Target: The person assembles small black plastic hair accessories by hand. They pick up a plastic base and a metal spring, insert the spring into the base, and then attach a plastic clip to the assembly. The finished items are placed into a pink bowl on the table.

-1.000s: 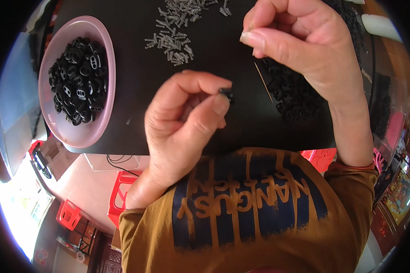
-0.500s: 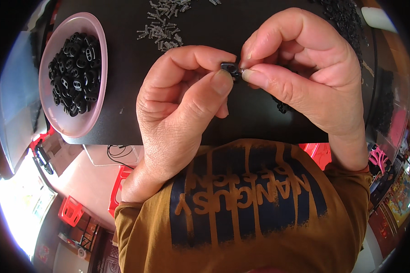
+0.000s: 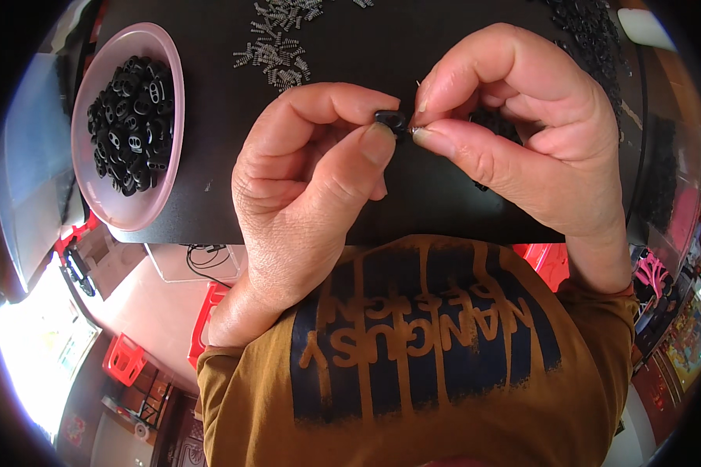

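Observation:
A small black plastic cord lock piece point(image 3: 390, 119) is pinched between the thumb and forefinger of my left hand point(image 3: 308, 175). Close to its right end, my right hand point(image 3: 522, 128) pinches a tiny metal spring point(image 3: 415, 131) between thumb and forefinger. The spring's tip points at the black piece; whether they touch is too small to tell. Both hands are raised over the dark table point(image 3: 210, 156). Partly hidden behind my right hand lie more black pieces point(image 3: 491, 123).
At the left stands a pink bowl point(image 3: 105, 194) of black cord locks point(image 3: 132, 128). Loose springs point(image 3: 276, 54) lie at the table's far side. Black parts point(image 3: 588, 39) are heaped far right, near a white rounded object point(image 3: 645, 29). A red stool point(image 3: 125, 359) stands lower left.
My right hand has shifted slightly down and back from the black piece, so the spring shows a little apart from it. The black piece has tilted slightly in my left fingers.

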Action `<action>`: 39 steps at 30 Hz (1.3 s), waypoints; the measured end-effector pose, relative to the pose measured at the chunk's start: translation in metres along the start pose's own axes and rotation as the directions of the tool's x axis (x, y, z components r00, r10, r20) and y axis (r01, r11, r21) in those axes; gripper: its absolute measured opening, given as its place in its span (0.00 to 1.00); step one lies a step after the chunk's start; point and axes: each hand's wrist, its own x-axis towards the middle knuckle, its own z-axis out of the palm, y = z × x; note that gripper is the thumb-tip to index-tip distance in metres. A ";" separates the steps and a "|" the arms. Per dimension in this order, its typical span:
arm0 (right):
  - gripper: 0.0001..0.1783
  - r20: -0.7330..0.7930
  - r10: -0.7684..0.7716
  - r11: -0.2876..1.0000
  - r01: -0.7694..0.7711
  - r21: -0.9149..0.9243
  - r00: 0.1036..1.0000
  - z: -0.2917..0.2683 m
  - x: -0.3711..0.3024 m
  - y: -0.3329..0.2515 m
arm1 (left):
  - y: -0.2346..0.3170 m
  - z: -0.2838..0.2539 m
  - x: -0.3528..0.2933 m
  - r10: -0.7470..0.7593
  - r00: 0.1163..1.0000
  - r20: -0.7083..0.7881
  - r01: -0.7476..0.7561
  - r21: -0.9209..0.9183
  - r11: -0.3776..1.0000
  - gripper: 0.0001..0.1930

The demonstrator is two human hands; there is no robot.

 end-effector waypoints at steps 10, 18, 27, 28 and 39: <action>0.10 -0.031 -0.079 0.983 0.073 -0.169 0.996 0.003 -0.001 -0.003 | 0.004 0.000 -0.001 0.028 0.999 0.026 -0.031 0.106 0.994 0.07; 0.09 -0.166 -0.289 0.933 0.239 -0.268 0.943 0.015 -0.002 0.008 | 0.002 0.000 -0.002 0.048 0.998 0.028 -0.052 0.128 0.990 0.08; 0.09 -0.041 -0.114 0.960 0.100 -0.262 0.993 0.003 -0.005 0.001 | -0.008 0.000 -0.002 0.060 0.998 0.034 -0.062 0.060 0.996 0.08; 0.09 -0.077 -0.106 0.979 0.091 -0.180 0.991 0.007 -0.006 0.003 | -0.007 0.001 -0.002 0.044 0.999 0.030 -0.045 0.032 0.998 0.08; 0.09 -0.109 -0.084 0.980 0.063 -0.188 0.990 0.003 -0.018 -0.001 | -0.004 0.013 -0.002 -0.002 0.999 -0.042 0.002 0.004 1.000 0.08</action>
